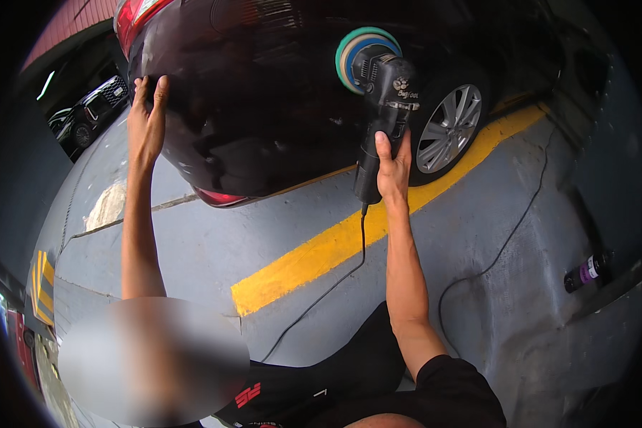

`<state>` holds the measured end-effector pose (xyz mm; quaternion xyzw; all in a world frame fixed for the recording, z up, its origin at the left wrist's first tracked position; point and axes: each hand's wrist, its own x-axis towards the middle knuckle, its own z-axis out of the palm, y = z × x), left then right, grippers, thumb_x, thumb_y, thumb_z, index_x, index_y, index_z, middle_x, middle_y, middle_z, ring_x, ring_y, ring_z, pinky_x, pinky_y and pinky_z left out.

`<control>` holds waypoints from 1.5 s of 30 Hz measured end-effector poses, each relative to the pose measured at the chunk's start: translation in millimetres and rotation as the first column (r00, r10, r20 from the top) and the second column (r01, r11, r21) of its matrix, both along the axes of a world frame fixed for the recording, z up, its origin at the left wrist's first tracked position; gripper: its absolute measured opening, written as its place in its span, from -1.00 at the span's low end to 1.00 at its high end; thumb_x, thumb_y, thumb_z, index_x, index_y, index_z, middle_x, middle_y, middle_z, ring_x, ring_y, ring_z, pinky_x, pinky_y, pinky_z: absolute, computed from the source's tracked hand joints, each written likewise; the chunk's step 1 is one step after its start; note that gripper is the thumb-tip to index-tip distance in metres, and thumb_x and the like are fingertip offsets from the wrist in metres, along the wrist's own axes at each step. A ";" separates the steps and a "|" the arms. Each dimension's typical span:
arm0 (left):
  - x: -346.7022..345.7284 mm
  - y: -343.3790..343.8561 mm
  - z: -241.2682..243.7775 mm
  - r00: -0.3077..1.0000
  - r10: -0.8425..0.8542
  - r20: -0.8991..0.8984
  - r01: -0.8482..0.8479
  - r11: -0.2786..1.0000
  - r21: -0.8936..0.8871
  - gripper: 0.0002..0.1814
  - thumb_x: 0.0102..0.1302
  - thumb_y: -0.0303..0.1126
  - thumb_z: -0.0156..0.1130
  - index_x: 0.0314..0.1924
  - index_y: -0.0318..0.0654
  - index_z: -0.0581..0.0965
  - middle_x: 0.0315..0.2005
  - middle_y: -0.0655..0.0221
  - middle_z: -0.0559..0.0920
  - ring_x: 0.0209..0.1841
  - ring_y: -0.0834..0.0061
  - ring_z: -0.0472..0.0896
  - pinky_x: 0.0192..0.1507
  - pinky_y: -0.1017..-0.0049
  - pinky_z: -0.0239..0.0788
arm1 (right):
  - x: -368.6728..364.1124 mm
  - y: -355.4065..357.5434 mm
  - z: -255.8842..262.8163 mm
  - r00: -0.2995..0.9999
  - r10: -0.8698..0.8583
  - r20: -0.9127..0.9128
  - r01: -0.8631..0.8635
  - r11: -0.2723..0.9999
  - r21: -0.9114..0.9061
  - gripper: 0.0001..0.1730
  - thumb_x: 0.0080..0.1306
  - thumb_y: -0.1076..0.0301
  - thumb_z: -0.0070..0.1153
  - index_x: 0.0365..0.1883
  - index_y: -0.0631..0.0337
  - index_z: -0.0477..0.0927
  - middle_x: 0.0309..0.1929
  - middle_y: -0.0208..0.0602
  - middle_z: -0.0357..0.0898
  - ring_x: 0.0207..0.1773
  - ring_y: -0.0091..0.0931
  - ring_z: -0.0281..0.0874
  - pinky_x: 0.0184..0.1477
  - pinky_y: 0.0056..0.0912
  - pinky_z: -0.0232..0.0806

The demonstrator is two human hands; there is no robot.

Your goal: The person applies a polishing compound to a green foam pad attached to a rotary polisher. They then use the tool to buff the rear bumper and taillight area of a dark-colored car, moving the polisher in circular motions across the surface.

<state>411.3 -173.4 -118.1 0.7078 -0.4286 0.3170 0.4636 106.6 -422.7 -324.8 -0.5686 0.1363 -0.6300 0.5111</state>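
My right hand (395, 172) grips the rear handle of a black corded polisher (388, 91), marked Bigfoot. Its round pad (348, 59), edged in green, cream and blue, is up at the dark panel of a car (267, 117); whether the pad presses on the paint cannot be told. My left hand (148, 117) is at the rear corner of the car, fingers spread against the dark bodywork below the red tail light (131, 24). A power cord (364, 241) hangs from the polisher's end.
A silver alloy wheel (450, 128) stands right of the polisher, by a yellow painted floor line (315, 262). The cord trails over the grey floor (203, 251). A dark bottle with a purple label (586, 273) is at right. Another black car (88, 112) is parked far left.
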 end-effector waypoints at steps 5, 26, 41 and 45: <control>-5.9 -3.1 -2.8 1.000 -0.001 -0.018 0.001 1.000 0.019 0.09 0.56 0.44 -0.02 0.60 -0.51 0.25 0.65 -0.17 0.16 0.73 0.08 0.06 0.69 0.31 -0.13 | 61.9 81.4 11.0 0.986 0.154 -0.062 -0.162 0.976 -0.148 0.13 0.37 -0.21 0.39 0.72 0.07 0.12 0.07 -0.12 0.75 0.03 -0.25 0.81 0.09 -0.11 0.67; -3.3 -21.9 -27.9 0.827 0.307 0.471 -0.327 0.944 -0.041 0.35 0.00 0.19 0.73 0.56 -0.57 0.27 0.58 -0.26 0.27 0.65 -0.14 0.20 0.65 0.08 0.04 | -27.1 -54.2 -17.0 0.998 0.054 -0.031 -0.056 0.997 -0.055 -0.22 0.42 -0.22 0.35 0.37 0.16 0.52 -0.04 -0.40 0.66 -0.04 -0.52 0.62 0.07 -0.35 0.49; 2.8 -21.6 -25.7 0.785 0.361 0.503 -0.383 0.922 -0.064 0.35 -0.03 0.28 0.71 0.53 -0.55 0.33 0.56 -0.25 0.31 0.61 -0.08 0.32 0.57 0.14 0.24 | -71.4 -151.0 -70.0 0.987 0.156 0.035 -0.156 0.987 0.020 -0.26 0.44 -0.18 0.34 0.31 0.22 0.50 -0.10 -0.25 0.69 -0.28 -0.45 0.71 -0.18 -0.32 0.61; 3.6 -22.2 -24.3 0.763 0.371 0.530 -0.414 0.909 -0.041 0.39 -0.05 0.35 0.69 0.52 -0.59 0.33 0.55 -0.26 0.32 0.62 -0.07 0.31 0.57 0.13 0.24 | -50.9 -131.8 -105.3 0.985 0.173 -0.030 -0.174 0.982 -0.067 -0.15 0.36 -0.16 0.41 0.43 0.20 0.47 0.08 -0.34 0.63 0.10 -0.51 0.57 0.21 -0.34 0.43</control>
